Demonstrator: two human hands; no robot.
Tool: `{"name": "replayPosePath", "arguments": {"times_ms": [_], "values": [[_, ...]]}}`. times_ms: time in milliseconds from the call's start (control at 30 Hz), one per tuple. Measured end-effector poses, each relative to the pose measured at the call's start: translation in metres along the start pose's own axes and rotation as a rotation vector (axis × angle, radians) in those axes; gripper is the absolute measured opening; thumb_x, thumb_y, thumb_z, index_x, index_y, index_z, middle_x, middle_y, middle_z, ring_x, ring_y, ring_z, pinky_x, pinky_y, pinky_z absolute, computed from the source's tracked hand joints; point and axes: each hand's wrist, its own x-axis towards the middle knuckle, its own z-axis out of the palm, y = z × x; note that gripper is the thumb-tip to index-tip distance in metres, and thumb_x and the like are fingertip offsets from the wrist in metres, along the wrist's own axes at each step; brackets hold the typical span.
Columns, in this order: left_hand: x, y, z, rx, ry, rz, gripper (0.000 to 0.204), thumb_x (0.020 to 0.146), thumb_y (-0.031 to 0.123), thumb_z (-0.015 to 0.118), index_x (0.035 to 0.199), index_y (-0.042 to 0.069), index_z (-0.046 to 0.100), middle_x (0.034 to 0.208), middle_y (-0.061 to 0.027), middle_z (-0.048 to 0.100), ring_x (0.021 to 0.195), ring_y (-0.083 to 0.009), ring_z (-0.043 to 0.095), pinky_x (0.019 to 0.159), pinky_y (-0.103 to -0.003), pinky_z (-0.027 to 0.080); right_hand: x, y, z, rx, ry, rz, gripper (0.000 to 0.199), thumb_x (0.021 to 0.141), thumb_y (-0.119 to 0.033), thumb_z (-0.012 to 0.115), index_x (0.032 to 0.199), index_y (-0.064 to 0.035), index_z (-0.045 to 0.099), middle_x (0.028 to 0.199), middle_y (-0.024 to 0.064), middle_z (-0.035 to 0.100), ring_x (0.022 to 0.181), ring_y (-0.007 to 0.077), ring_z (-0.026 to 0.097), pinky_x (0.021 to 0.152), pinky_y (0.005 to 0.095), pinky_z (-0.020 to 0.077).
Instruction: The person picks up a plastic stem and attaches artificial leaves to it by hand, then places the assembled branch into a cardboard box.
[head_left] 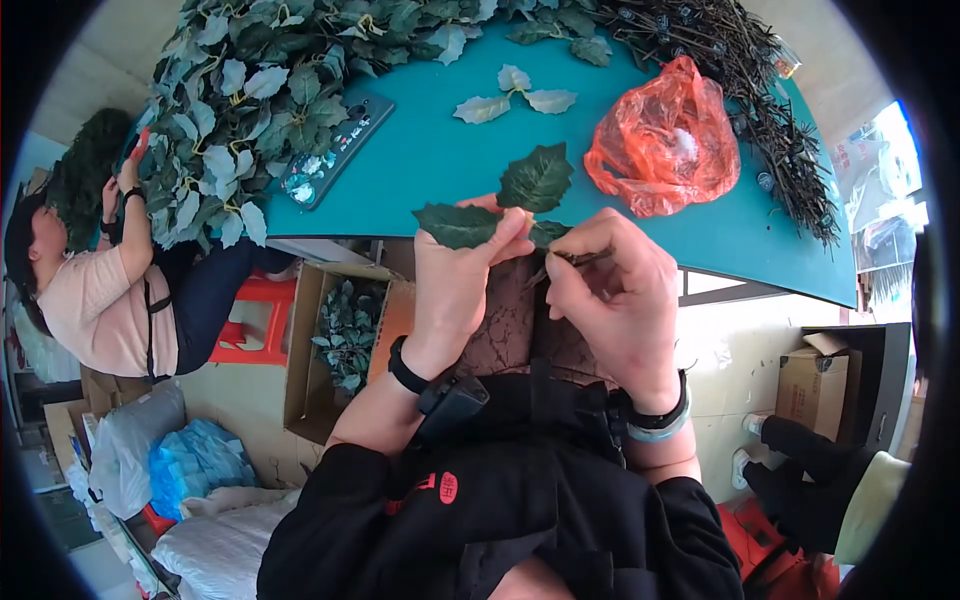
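Note:
My left hand [448, 290] pinches an artificial leaf sprig [537, 178] between thumb and fingers. Its dark green, spiky-edged leaves fan out above and beside the thumb. Close by on the right, my right hand [630, 300] closes thumb and forefinger on a thin brown stem [566, 257] just below the leaves. Whether stem and sprig are joined is hidden by my fingers. Both hands are over the near edge of the green table [400, 165], above my lap. Beyond them a loose three-leaf sprig [515, 93] lies flat on the tabletop.
A heap of leaf sprigs [265, 100] covers the table's left and back. A phone [345, 150] lies beside it. On the right are a red plastic bag [665, 140] and brown twigs [770, 120]. An open carton [305, 350] stands lower left. One person [110, 290] sits left, another [830, 490] lower right.

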Motion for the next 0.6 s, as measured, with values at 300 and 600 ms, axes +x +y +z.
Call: {"name": "replayPosePath", "arguments": {"times_ms": [300, 600], "values": [[-0.018, -0.005, 0.001, 0.016, -0.097, 0.098, 0.019, 0.083, -0.004, 0.064, 0.102, -0.003, 0.064, 0.092, -0.0102, 0.067, 0.08, -0.013, 0.065, 0.069, -0.023, 0.053, -0.004, 0.007, 0.014, -0.161, 0.108, -0.059, 0.009, 0.077, 0.01, 0.06, 0.079, 0.0035, 0.053, 0.074, 0.0049, 0.054, 0.057, 0.0084, 0.059, 0.049, 0.0197, 0.0468], [-0.021, 0.0, 0.0, 0.078, -0.067, 0.119, 0.02, 0.081, -0.005, 0.065, 0.101, -0.004, 0.065, 0.091, -0.0094, 0.068, 0.079, -0.0108, 0.063, 0.071, -0.021, 0.05, -0.005, 0.006, 0.019, -0.197, 0.122, -0.018, 0.012, 0.076, 0.006, 0.063, 0.081, 0.002, 0.053, 0.073, 0.0077, 0.054, 0.058, 0.0155, 0.06, 0.052, 0.0241, 0.0484]]}}
